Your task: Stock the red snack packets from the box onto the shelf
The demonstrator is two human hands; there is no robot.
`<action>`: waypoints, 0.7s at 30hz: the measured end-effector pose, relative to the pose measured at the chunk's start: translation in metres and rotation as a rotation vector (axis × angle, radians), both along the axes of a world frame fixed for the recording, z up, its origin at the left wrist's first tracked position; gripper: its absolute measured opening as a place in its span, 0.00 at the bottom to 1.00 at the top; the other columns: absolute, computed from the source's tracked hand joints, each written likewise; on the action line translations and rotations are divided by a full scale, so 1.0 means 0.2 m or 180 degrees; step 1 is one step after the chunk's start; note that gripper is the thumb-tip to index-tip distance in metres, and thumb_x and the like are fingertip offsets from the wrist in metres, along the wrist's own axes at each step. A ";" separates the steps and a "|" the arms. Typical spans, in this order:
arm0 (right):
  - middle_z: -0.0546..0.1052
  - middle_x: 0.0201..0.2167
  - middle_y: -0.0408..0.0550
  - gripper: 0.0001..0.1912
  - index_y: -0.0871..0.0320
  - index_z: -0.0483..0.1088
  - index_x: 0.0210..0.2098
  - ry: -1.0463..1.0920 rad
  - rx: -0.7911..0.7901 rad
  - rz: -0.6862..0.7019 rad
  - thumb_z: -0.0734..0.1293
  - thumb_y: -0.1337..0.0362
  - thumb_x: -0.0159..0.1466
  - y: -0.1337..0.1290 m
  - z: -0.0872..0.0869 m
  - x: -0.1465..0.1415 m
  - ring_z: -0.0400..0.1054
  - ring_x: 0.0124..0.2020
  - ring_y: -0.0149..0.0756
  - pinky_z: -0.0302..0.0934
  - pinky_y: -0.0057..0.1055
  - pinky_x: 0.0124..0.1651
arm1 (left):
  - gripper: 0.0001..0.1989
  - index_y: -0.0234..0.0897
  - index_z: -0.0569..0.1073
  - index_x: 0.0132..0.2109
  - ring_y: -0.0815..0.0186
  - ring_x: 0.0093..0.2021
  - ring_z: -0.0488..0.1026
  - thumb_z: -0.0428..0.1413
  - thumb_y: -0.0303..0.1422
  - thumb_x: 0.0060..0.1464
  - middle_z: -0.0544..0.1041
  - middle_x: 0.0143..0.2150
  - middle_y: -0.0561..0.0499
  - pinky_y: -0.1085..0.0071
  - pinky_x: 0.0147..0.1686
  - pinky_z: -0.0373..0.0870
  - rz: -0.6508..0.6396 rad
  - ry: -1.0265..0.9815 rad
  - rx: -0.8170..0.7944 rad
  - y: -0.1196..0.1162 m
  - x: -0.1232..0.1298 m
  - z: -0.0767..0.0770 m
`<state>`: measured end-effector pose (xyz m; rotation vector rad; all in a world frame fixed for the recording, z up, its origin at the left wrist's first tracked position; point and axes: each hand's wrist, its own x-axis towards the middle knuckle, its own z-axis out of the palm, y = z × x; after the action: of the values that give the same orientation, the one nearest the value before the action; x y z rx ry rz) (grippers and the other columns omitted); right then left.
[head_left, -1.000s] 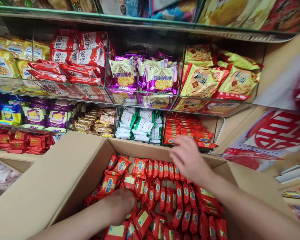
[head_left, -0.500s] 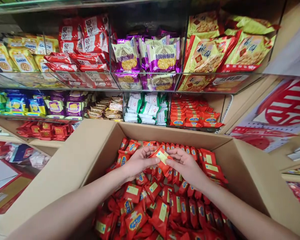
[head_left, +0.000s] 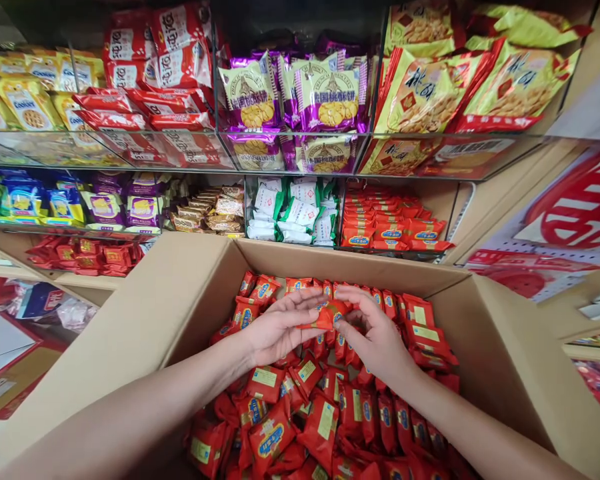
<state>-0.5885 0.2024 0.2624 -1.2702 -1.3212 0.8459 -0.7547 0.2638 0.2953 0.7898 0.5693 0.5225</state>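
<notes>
Over the open cardboard box [head_left: 325, 260], both hands meet at one small red snack packet [head_left: 331, 313]. My left hand [head_left: 283, 327] pinches its left end between thumb and fingers. On the other side my right hand [head_left: 373, 327] grips its right end with bent fingers and thumb. The packet is tilted, and part of it is hidden by the fingers. Below lie many red packets [head_left: 273, 437] with blue and gold labels, loose at the front. Others stand on edge in rows at the back and right of the box.
Shelves behind the box carry purple biscuit bags [head_left: 330, 93], yellow biscuit bags [head_left: 425, 87], green-white packets [head_left: 303, 210] and a stack of red packets [head_left: 390, 223]. A clear shelf front [head_left: 290, 150] runs across. The right box flap [head_left: 540, 360] leans outward.
The packet has been turned over, from its pale label side to another side. The camera view has shifted slightly, with the upper shelf now nearer the top.
</notes>
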 end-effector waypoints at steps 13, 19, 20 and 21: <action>0.72 0.39 0.45 0.19 0.55 0.64 0.43 0.1089 -0.0696 0.0679 0.69 0.62 0.52 -0.01 -0.03 -0.03 0.67 0.39 0.32 0.62 0.33 0.44 | 0.31 0.39 0.58 0.56 0.68 0.39 0.70 0.59 0.31 0.45 0.71 0.41 0.49 0.71 0.41 0.66 0.0577 0.0350 0.1672 -0.05 0.05 -0.09; 0.72 0.36 0.45 0.14 0.57 0.65 0.40 0.0526 -0.0608 0.0902 0.66 0.63 0.55 -0.02 -0.02 -0.04 0.67 0.38 0.33 0.62 0.31 0.42 | 0.15 0.33 0.70 0.35 0.73 0.29 0.67 0.63 0.33 0.38 0.71 0.28 0.55 0.76 0.31 0.64 0.0684 0.0830 0.1524 -0.03 0.02 -0.03; 0.72 0.36 0.45 0.13 0.57 0.65 0.40 0.0331 -0.0613 0.0976 0.65 0.64 0.55 -0.02 -0.01 -0.05 0.67 0.38 0.33 0.62 0.31 0.42 | 0.14 0.33 0.70 0.34 0.73 0.27 0.67 0.63 0.34 0.39 0.71 0.27 0.55 0.76 0.30 0.63 0.0548 0.0901 0.1530 -0.03 0.01 -0.03; 0.72 0.36 0.45 0.13 0.57 0.65 0.40 0.0100 -0.0599 0.0997 0.65 0.64 0.55 -0.03 -0.01 -0.05 0.66 0.38 0.33 0.61 0.31 0.42 | 0.13 0.33 0.71 0.33 0.74 0.26 0.66 0.62 0.34 0.39 0.71 0.26 0.55 0.77 0.29 0.63 0.0407 0.0954 0.1534 -0.02 0.00 -0.03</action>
<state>-0.5978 0.1973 0.2611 -1.2036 -1.4644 1.2288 -0.7541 0.2597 0.2898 1.3096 0.7875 0.6765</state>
